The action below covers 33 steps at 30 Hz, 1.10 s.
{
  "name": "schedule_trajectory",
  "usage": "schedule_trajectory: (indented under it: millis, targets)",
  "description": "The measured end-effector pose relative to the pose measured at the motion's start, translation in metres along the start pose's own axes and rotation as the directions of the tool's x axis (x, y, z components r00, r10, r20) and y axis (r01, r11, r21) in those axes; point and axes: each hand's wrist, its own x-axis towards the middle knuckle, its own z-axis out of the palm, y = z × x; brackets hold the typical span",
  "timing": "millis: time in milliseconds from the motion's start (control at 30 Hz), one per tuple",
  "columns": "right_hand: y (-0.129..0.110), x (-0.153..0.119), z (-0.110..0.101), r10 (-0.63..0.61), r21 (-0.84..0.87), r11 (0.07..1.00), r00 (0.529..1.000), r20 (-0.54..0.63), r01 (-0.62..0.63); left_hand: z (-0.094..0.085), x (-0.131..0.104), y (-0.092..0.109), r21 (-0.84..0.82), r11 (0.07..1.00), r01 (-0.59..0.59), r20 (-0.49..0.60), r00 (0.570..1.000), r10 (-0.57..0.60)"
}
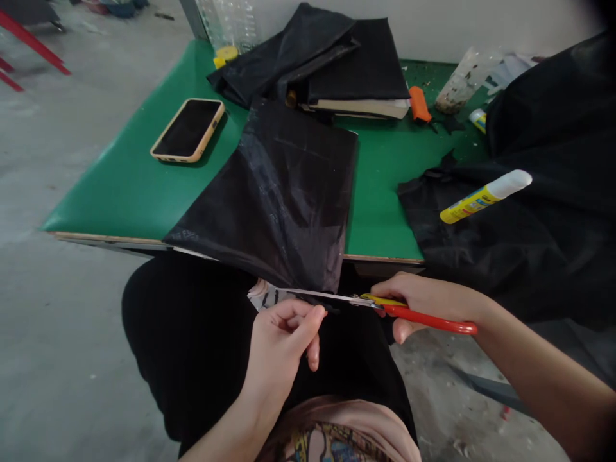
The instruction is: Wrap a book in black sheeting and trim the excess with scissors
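Observation:
My right hand (414, 301) is wrapped round the red and yellow handles of a pair of scissors (428, 319), whose blades point left along the near edge of a black sheet (289, 192). The sheet lies on the green table and hangs over its front edge. My left hand (289, 333) is just below the blades, thumb and fingers pinched together. A dark scrap shows at its fingertips, too small to make out clearly. Beside that hand, a grey and white printed piece (262, 295) sticks out under the sheet.
On the green table (120, 179) lie a phone (188, 130), black-covered books (359, 70), an orange object (419, 104) and a plastic cup (464, 80). A glue stick (484, 196) rests on black material (520, 244) at the right. Red legs (33, 42) stand at the far left.

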Motion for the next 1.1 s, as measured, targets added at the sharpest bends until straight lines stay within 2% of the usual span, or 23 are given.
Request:
schedule_trajectory:
  millis: [367,700,867,967,1033,1100]
  targets:
    - [-0.008,0.002,-0.009,0.066,-0.065,0.996,0.998,0.001,-0.066,-0.003,0.001,-0.002,-0.009,1.000,0.021,0.003,1.000,-0.021]
    - [-0.011,0.005,-0.004,0.042,-0.159,0.986,0.993,-0.111,-0.059,-0.004,0.000,-0.007,0.014,1.000,0.013,0.005,1.000,-0.013]
    - [-0.011,0.006,0.004,0.033,-0.163,0.985,0.992,-0.118,-0.052,-0.003,-0.005,-0.009,0.166,0.986,0.010,0.025,1.000,-0.014]
    - [-0.006,0.004,0.012,0.030,-0.148,0.988,0.988,-0.148,-0.052,-0.005,-0.008,-0.013,0.297,0.954,0.024,0.082,0.995,-0.050]
    - [-0.001,0.001,0.018,0.027,-0.112,0.993,0.985,-0.169,-0.046,-0.010,-0.008,-0.018,0.429,0.903,-0.001,0.148,0.987,-0.069]
    - [0.005,-0.006,0.024,0.034,-0.044,0.998,0.987,-0.157,-0.042,-0.019,-0.006,-0.022,0.633,0.768,-0.099,0.213,0.976,-0.050]
